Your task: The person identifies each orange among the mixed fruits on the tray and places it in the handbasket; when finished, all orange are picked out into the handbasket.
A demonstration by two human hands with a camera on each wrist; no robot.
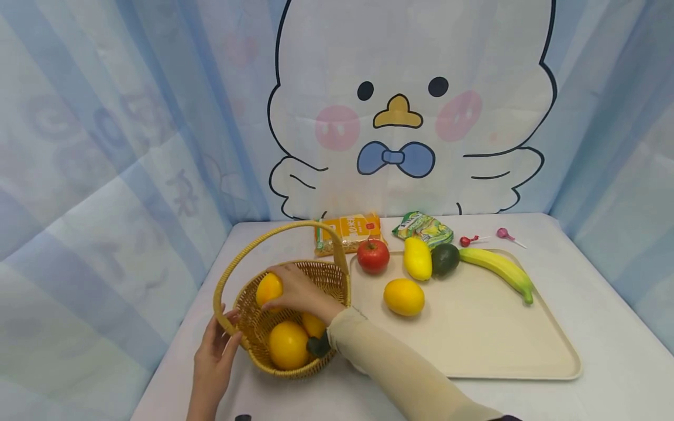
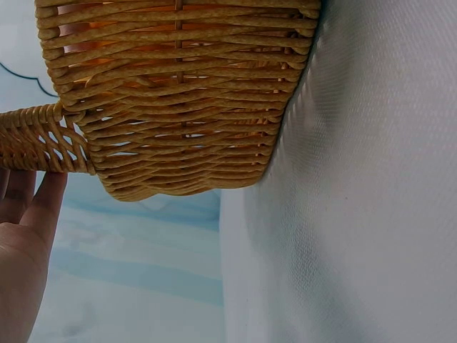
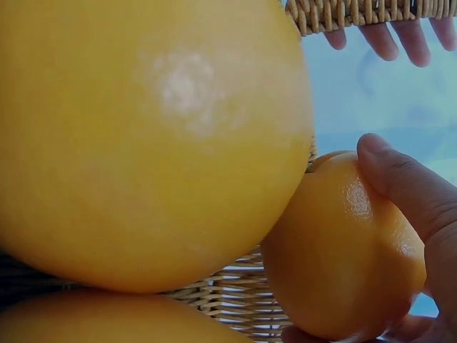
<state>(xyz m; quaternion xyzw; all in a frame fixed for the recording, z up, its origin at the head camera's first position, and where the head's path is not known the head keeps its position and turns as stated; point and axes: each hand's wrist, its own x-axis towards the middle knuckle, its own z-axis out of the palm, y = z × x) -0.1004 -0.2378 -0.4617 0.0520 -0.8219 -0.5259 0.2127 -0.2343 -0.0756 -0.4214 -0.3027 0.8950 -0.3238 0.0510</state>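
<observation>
Orange, smooth, rounded fruit (image 1: 268, 289) is sitting w/in the opening of the tan woven wicker basket (image 1: 327, 279), R hand (image 1: 300, 292) grasping it b/w thumb & fingers; can't tell if its underside is touching anything. L hand (image 1: 212, 358) is touching one foot of the basket's looped handle (image 1: 302, 224); can't tell if its fingers are gripping or just bracing. Skin's looking slick, so R fingers should be pinching evenly. Prob. best be moving slowly, b/c a big yellow-orange ball-shaped fruit (image 1: 288, 346) is lying near, w/ L hand steadying the basket.
</observation>
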